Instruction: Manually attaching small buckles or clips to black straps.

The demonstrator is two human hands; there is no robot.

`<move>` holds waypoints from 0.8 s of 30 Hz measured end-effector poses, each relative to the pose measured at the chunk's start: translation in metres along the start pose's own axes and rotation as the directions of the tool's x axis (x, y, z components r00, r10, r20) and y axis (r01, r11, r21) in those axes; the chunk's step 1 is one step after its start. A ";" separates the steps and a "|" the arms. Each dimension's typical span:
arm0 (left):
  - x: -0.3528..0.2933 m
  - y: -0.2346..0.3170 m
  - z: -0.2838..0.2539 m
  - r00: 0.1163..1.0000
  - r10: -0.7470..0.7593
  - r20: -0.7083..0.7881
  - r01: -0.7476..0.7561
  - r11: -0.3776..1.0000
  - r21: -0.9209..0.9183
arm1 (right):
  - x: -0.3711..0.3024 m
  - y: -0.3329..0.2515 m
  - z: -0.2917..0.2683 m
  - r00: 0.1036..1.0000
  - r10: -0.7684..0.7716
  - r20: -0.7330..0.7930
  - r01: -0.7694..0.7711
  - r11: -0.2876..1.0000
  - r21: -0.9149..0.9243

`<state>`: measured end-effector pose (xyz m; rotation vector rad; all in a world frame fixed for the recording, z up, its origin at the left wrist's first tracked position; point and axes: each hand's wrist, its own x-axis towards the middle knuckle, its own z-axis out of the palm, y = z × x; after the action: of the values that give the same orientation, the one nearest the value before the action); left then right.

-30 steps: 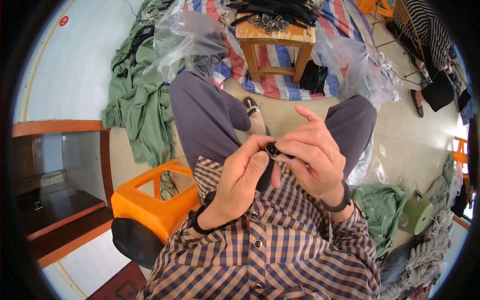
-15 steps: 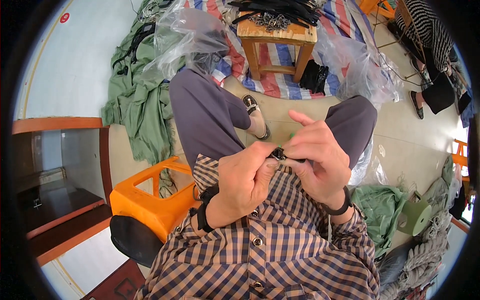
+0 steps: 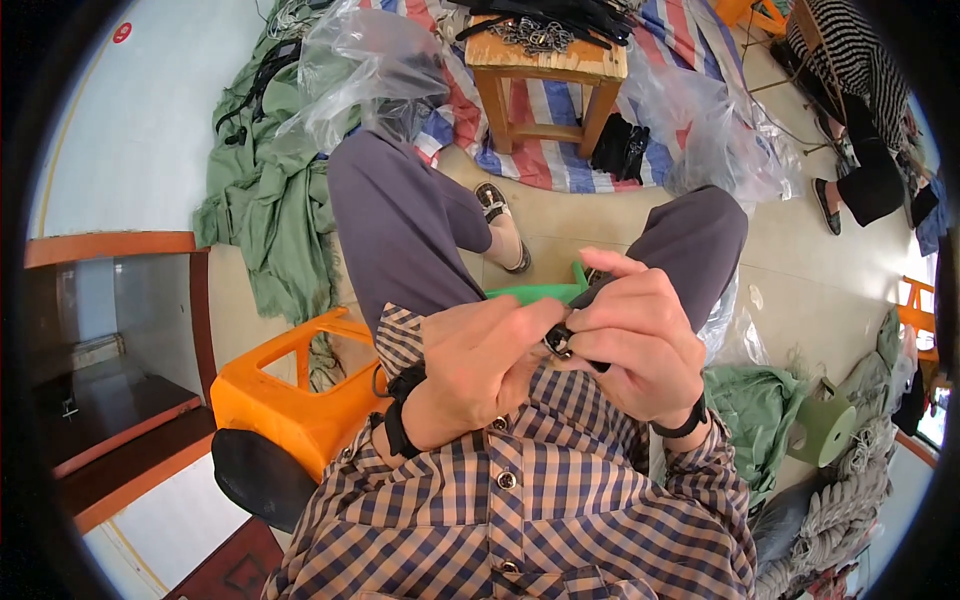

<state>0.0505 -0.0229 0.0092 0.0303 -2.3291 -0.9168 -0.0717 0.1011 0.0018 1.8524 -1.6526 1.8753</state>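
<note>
In front of my lap, my left hand (image 3: 485, 350) and my right hand (image 3: 645, 345) meet, their fingers pinched together on a small black strap (image 3: 600, 366) with a shiny dark fitting (image 3: 560, 342) at its end. The fitting sits between the two hands' fingertips. Most of the strap is covered by my right fingers. Just beyond my left hand, a bright green plastic thing (image 3: 535, 293) shows between my knees; its lower part is hidden and I cannot tell its kind.
A wooden stool (image 3: 545, 62) ahead bears black straps (image 3: 590, 22) and a pile of metal hooks (image 3: 530, 36), on a striped sheet (image 3: 545, 172). At left are an orange plastic stool (image 3: 270, 390) and green cloth (image 3: 265, 215). Another person's leg (image 3: 868, 192) is at far right.
My left hand has rolled over the fitting, hiding its thumb. More of the green plastic thing now shows behind my hands. The whole view has shifted slightly.
</note>
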 end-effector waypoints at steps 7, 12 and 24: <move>0.001 -0.008 0.004 0.990 0.125 -0.064 -0.126 0.992 -0.012 | -0.005 -0.003 -0.005 0.991 -0.109 0.078 0.114 0.991 -0.064; 0.001 -0.006 0.005 0.983 0.142 -0.112 -0.141 0.990 0.016 | -0.006 -0.003 0.001 0.990 -0.137 0.033 0.139 0.987 -0.075; -0.005 0.003 0.010 0.976 -0.004 -0.220 -0.037 0.982 -0.183 | -0.008 -0.002 0.001 0.996 -0.088 -0.006 0.088 0.996 0.018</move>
<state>0.0494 -0.0137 0.0030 0.0327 -2.0309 -1.0635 -0.0678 0.1058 -0.0029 1.8923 -1.5308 1.8643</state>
